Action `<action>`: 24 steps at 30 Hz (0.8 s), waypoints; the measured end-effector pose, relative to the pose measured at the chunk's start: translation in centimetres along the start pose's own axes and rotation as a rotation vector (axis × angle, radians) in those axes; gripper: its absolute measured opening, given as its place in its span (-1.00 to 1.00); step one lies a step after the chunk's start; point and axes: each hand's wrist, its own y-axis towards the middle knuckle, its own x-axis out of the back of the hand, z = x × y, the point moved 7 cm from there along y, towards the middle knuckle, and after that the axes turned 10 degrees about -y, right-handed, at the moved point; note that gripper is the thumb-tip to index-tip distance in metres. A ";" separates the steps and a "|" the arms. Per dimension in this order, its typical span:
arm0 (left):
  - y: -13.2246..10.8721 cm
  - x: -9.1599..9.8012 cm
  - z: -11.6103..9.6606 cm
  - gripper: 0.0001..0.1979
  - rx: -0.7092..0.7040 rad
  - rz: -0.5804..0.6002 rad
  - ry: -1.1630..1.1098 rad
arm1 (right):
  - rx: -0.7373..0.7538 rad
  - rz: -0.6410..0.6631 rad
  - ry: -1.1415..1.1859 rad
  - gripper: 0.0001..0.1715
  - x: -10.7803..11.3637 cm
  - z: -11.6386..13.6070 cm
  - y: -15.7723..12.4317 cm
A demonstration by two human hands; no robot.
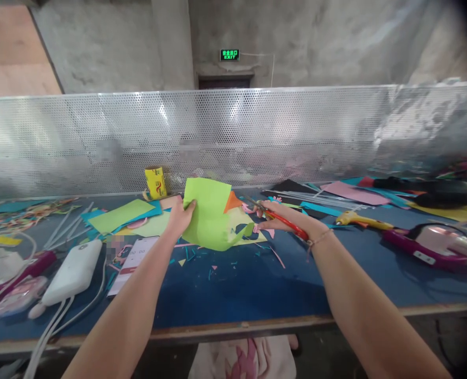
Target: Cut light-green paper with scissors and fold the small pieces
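Observation:
My left hand (181,216) pinches the left edge of a lime-green paper sheet (207,210), thumb in front. The sheet is held up above the table, and a partly cut strip curls away at its lower right. To the right, my right hand (272,215) is closed on scissors with red handles (290,225). Their blades point left and sit apart from the green sheet. An orange paper piece (232,201) shows at the sheet's right edge. Behind and below it lies a pale yellow sheet (252,237), with small scraps around it.
A glue gun (361,220) and purple power strip (423,250) lie right. A white power bank (75,271) with cables and a phone (134,263) lie left. A yellow packet (155,182) stands before the perforated metal screen (233,137). Coloured paper lies on both sides.

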 end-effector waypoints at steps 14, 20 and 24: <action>-1.8 -2.1 -1.5 -0.65 -0.026 0.076 0.135 | 0.069 0.066 -0.120 -0.65 -2.8 1.6 1.1; -2.1 -2.1 -1.6 -0.66 -0.011 0.072 0.119 | 0.057 0.047 -0.181 -0.65 -2.9 1.8 1.1; -1.9 -1.9 -1.6 -0.65 -0.041 0.056 0.127 | 0.065 0.059 -0.178 -0.62 -3.0 1.8 1.1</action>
